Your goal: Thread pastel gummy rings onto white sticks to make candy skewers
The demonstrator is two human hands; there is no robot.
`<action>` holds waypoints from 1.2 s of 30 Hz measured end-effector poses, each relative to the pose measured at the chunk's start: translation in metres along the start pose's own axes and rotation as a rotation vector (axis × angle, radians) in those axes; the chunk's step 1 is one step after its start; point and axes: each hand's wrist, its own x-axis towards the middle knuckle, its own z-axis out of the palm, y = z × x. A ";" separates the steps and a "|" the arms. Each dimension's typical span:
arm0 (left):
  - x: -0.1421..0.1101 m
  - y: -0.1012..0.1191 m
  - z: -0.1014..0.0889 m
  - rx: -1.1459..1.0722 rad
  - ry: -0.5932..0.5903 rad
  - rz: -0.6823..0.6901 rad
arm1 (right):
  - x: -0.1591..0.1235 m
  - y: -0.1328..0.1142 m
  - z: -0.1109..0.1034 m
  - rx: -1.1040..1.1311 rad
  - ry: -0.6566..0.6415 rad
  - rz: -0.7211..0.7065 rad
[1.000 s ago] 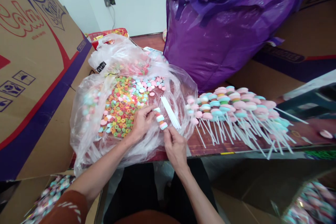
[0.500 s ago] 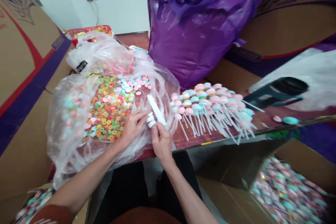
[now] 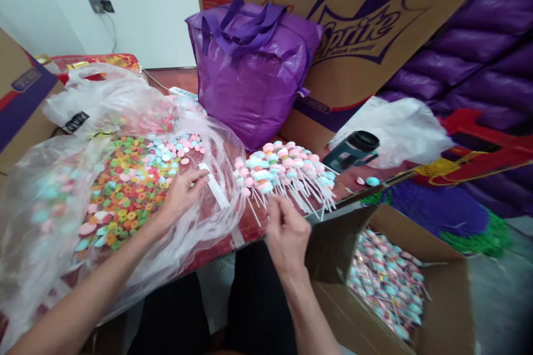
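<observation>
My left hand [image 3: 187, 188] has its fingers drawn together at the upper end of a bundle of white sticks [image 3: 216, 188]; whether it grips one is hidden. Beside it spreads a clear plastic bag [image 3: 225, 133] with ring-shaped candies [image 3: 125, 177] and pastel candy discs [image 3: 166, 150]. Slightly blurred, my right hand [image 3: 288, 236] is pinched at the near edge of a pile of candy lollipops [image 3: 291, 163]. A stacked candy lollipop [image 3: 262, 173] stands right above its fingertips and appears to be held by its stick.
Behind the lollipops stands a purple bag [image 3: 250, 83] against a large carton [image 3: 353, 28]. A dark cup [image 3: 353, 150] lies tilted on white plastic [image 3: 400, 127]. Two loose candies [image 3: 372, 181] lie near the table edge. Below, an open box [image 3: 445, 299] holds many wrapped lollipops.
The view has swung right. My right hand has carried the candy stack from beside the sticks to the lollipop pile. My left hand has let go of the stack and moved to the sticks.
</observation>
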 end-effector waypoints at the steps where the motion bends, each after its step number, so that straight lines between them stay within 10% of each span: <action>1: 0.008 -0.001 0.003 0.110 -0.021 0.042 | 0.012 0.009 -0.006 -0.068 0.064 -0.004; 8: 0.026 -0.017 0.024 0.508 -0.124 0.068 | 0.075 0.050 0.000 -0.474 0.030 -0.048; 15: 0.023 -0.034 0.019 0.401 -0.011 0.007 | 0.026 0.021 0.007 -0.477 0.250 -0.207; 20: 0.024 -0.036 0.022 0.386 0.027 -0.035 | 0.000 -0.007 0.059 -0.239 -0.178 -0.313; 24: 0.016 -0.033 0.021 0.418 -0.002 -0.030 | 0.010 -0.011 0.113 -0.478 -0.425 -0.198; 36: 0.096 -0.038 -0.022 0.601 0.062 -0.052 | 0.004 0.010 0.141 -0.653 -0.410 -0.242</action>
